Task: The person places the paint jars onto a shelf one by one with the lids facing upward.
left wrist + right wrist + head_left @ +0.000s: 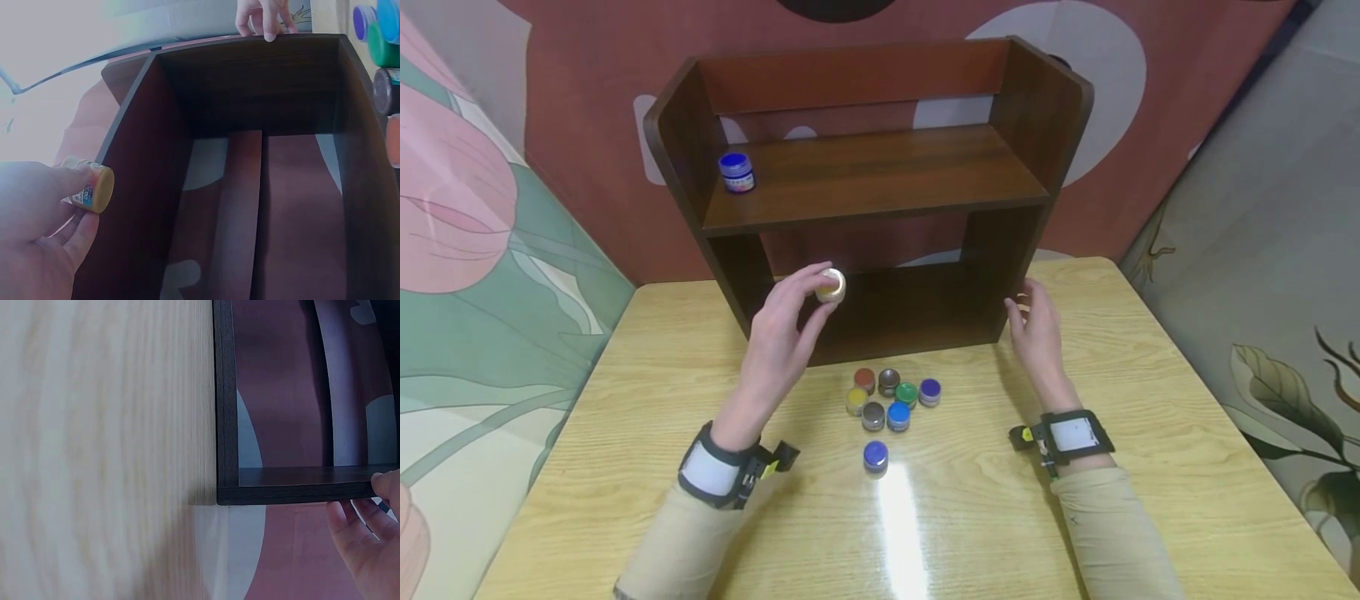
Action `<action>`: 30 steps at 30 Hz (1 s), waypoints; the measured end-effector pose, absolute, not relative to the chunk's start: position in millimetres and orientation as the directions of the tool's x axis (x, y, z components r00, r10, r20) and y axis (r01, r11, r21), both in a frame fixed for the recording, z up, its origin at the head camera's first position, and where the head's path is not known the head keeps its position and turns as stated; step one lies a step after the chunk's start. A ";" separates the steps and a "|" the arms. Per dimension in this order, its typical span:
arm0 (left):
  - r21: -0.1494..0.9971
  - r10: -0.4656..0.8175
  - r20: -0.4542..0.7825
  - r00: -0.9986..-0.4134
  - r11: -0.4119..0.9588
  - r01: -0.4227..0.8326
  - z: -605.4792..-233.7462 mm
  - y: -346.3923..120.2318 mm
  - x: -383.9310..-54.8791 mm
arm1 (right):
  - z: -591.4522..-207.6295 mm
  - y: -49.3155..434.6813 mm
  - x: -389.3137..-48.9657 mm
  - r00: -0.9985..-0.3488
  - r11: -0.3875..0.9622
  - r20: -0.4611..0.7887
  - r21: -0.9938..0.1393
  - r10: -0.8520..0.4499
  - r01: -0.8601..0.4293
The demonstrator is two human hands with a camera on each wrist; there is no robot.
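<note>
Left hand (777, 332) raised, thumb and fingers pinching a small jar (832, 286) just in front of the shelf (887, 171); right hand (1037, 329) reaches forward, curling loosely round its side edge.

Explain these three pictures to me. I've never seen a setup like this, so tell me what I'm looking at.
There is no robot here: a person works bare-handed, with a strap on each wrist. The wide picture comes from a camera on the head, looking forward and down; the other two come from cameras on the left and right wrists.

On the wooden table stands a dark brown shelf unit. In front of it are eight small lidded jars in various colours. A blue jar stands on the upper shelf, at the left.

The left hand pinches a yellowish labelled jar. The right hand touches the unit's right side.
</note>
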State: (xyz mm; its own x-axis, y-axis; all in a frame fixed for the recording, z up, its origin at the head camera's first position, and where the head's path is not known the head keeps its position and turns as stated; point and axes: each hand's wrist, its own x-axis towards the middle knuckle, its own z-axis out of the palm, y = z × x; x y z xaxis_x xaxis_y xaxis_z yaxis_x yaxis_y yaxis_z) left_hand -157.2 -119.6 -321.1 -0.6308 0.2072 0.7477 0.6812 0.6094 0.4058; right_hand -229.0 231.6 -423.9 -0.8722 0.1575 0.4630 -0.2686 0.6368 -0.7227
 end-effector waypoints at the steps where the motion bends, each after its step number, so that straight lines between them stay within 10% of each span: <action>1: 0.403 0.211 0.746 -0.632 0.612 0.681 -319.7 -119.4 -157.3 | -423.9 231.5 -229.1 -0.872 0.638 0.463 -0.722 0.158 -0.268; 30: 0.334 0.250 0.768 -0.589 0.629 0.702 -290.7 -117.7 -166.4 | -424.4 232.1 -229.5 -0.881 0.656 0.445 -0.715 0.160 -0.242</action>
